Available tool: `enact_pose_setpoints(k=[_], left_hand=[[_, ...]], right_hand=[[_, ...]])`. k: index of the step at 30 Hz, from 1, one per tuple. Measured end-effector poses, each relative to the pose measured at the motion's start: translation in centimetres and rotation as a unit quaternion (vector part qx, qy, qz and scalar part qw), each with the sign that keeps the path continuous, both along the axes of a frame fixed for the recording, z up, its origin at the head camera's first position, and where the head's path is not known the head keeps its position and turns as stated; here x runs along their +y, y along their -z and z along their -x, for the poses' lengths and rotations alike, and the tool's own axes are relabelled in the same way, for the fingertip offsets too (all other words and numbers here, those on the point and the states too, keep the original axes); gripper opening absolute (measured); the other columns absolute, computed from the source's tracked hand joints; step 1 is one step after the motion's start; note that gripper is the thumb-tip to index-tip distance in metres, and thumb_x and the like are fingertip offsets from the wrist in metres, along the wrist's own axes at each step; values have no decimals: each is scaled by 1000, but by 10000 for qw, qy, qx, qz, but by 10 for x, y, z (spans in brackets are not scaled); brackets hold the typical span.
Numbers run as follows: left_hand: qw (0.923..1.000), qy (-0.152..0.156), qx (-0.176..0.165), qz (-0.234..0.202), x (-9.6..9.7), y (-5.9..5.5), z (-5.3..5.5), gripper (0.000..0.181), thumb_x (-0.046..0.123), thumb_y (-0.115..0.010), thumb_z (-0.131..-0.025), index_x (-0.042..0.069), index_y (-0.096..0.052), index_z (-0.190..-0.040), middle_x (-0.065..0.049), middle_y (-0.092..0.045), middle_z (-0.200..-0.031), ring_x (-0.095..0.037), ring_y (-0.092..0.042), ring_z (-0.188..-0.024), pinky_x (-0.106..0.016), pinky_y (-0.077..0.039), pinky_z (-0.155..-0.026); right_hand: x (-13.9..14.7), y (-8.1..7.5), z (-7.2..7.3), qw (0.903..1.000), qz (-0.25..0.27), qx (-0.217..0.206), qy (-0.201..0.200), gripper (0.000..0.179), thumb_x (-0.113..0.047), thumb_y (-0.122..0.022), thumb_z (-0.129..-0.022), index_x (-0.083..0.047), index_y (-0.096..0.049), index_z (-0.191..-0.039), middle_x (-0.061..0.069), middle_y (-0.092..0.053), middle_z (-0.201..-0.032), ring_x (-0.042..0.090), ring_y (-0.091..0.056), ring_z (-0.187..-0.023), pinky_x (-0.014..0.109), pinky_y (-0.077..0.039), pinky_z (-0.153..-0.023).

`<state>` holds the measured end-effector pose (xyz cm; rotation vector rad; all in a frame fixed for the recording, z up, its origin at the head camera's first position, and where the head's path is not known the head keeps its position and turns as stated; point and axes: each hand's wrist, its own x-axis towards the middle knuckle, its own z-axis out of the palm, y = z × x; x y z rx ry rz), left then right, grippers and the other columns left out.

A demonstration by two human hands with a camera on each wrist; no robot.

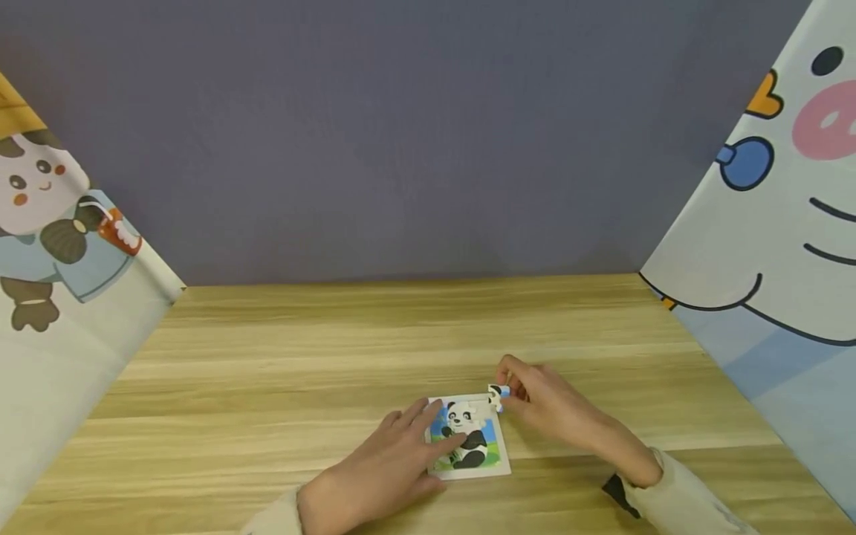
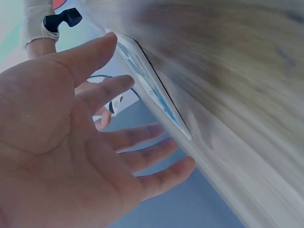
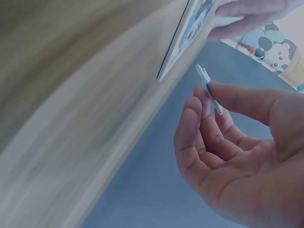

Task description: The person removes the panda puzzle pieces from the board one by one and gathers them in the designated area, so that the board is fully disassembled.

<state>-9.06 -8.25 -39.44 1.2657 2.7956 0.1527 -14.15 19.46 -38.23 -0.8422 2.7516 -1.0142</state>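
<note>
A square panda jigsaw puzzle (image 1: 495, 450) in a white-rimmed tray lies on the table in the head view. Its upper right corner shows a pale bare patch. My left hand (image 1: 391, 464) is over the tray's left side, fingers straight and spread, with fingertips at the picture. Between thumb and fingers, my right hand (image 1: 551, 405) pinches a puzzle piece (image 1: 495, 397) with black, white and blue print, just above the tray's upper right corner. In the right wrist view this thin puzzle piece (image 3: 209, 89) appears edge-on and tilted, apart from the tray.
The wood-grain table (image 1: 321, 349) meets a dark grey panel (image 1: 414, 148) at the back. White panels with cartoon animals (image 1: 53, 215) stand on both sides. A black strap (image 1: 621, 496) hangs at the right wrist.
</note>
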Motion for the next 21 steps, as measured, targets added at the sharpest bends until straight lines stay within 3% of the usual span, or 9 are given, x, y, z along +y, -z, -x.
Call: enact_pose_setpoints(k=[2,10,21], left_hand=[[10000,-42,-34,43,-4,-1,-2,57,48,-61,-96,34,-46,-149,-17,-35,-157,-38,-34,-143,-56,-43,-103],[9988,156,472,29,-10,4,-3,51,39,-61,-99,33,-48,-148,-14,-44,-152,-37,-41,-139,-53,-49,-95],[9982,113,567,-166,-9,9,-3,49,31,-61,-99,28,-50,-147,-12,-45,-150,-33,-45,-135,-49,-51,-92]], right_hand=[[4,-3,-1,10000,-43,7,54,19,-1,-67,-91,-12,-56,-102,-5,-60,-74,5,-52,-61,24,-47,-53],[19,-12,-3,9994,-168,-145,247,18,-5,-68,-93,-13,-57,-105,-4,-62,-78,6,-53,-63,26,-45,-57],[60,-12,16,9974,-350,-143,620,16,-6,-68,-93,-12,-57,-103,-1,-63,-76,9,-49,-59,26,-41,-52]])
